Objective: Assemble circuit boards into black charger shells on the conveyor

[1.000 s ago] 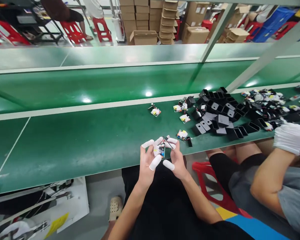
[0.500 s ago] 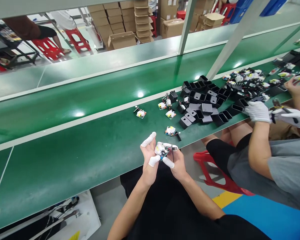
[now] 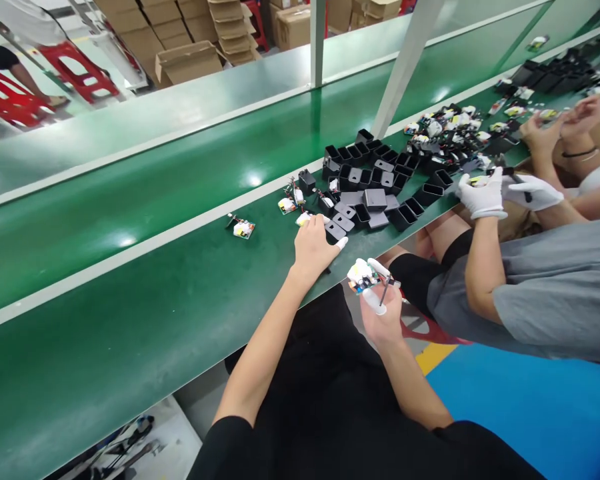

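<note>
My right hand [image 3: 384, 308], with white finger cots, pinches a small circuit board [image 3: 361, 275] carrying white and yellow parts and short wires, just off the bench edge. My left hand [image 3: 314, 247] reaches out over the green bench, palm down, thumb and fingers apart, its fingertips near the grey caps [image 3: 336, 230]. Part of another circuit board [image 3: 303, 219] shows at those fingertips. A dark piece peeks out beneath the left wrist; the hand hides most of what lies there.
Black plastic cases [image 3: 375, 177] crowd the bench right of my left hand. Beyond them is a heap of wired boards [image 3: 455, 133]. A lone board [image 3: 243, 229] lies to the left. A co-worker's white-gloved hand [image 3: 483, 195] works close on the right. A metal post [image 3: 405, 60] rises behind the cases.
My left hand has let go of the board and moved forward over the bench toward the parts. The right hand keeps the board, now farther right in view. The view has shifted rightward.
</note>
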Available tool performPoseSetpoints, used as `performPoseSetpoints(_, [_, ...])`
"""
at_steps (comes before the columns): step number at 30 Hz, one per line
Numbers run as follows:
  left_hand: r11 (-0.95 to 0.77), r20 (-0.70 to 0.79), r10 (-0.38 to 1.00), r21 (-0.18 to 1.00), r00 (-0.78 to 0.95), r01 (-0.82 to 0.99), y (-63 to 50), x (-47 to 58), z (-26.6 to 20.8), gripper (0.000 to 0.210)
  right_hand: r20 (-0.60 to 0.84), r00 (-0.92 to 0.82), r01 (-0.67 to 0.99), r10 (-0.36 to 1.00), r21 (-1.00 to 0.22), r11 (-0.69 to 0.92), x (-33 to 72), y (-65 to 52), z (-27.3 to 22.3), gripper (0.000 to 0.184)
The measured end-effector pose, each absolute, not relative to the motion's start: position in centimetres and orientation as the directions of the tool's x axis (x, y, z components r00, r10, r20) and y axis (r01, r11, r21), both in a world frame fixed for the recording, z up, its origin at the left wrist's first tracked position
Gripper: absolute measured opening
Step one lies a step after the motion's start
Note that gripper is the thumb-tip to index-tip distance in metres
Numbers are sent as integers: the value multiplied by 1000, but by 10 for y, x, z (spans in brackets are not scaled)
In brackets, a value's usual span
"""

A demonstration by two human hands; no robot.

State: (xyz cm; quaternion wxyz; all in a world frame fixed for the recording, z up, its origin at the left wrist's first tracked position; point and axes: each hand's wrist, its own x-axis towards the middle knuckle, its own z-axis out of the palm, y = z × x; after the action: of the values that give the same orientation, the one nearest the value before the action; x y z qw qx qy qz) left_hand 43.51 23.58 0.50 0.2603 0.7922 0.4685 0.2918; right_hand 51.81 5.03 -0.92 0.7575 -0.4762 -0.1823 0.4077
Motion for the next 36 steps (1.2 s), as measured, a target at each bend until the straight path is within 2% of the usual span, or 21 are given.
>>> performPoseSetpoints(2, [-376,216,912,782,350,497,232,430,7,46,-105,574,-462,812,-860,215,519,56,-3,73])
performPoseSetpoints(4, [-310,224,932,901,286,303,222,407,11,49,-92,537,-478,839,-852,212,516,61,4,73])
performPoseSetpoints(6, [-266,246,949,960,196,86,206,370,12,57,-79,477,-502,875,-842,198,510,67,12,69])
performPoseSetpoints(9, [-208,211,976,977,52,-52,174,298,7,73,-85,344,-569,935,-811,135,494,77,22,58])
performPoseSetpoints(12, [-69,68,998,992,-9,-107,133,236,-3,73,-127,196,-670,972,-741,38,469,92,25,41])
performPoseSetpoints(15, [-4,-13,997,971,-72,-238,94,202,-8,71,-187,-8,-730,982,-671,-134,436,109,21,39])
performPoseSetpoints(18, [-5,-36,992,945,-119,-328,72,192,-8,69,-236,-201,-671,951,-674,-309,400,123,13,47])
performPoseSetpoints(22, [-39,-32,980,935,-195,-353,68,185,-15,76,-272,-304,-534,913,-745,-400,353,134,4,54])
performPoseSetpoints(24, [-83,2,972,938,-233,-338,71,181,-22,75,-275,-280,-459,920,-803,-380,334,136,0,54])
performPoseSetpoints(27, [-137,45,942,956,-332,-261,76,180,-30,59,-265,-166,-289,950,-908,-304,312,136,-6,51])
performPoseSetpoints(30, [-91,2,925,972,-380,-216,81,181,-32,47,-275,-79,-160,958,-945,-285,302,135,-8,46])
performPoseSetpoints(32, [-52,-62,930,953,-362,-298,83,181,-28,46,-266,-101,-147,959,-949,-279,302,133,-9,44])
performPoseSetpoints(36, [-1,-164,945,864,-283,-503,83,177,-15,43,-175,-250,-189,952,-956,-225,314,127,-14,42])
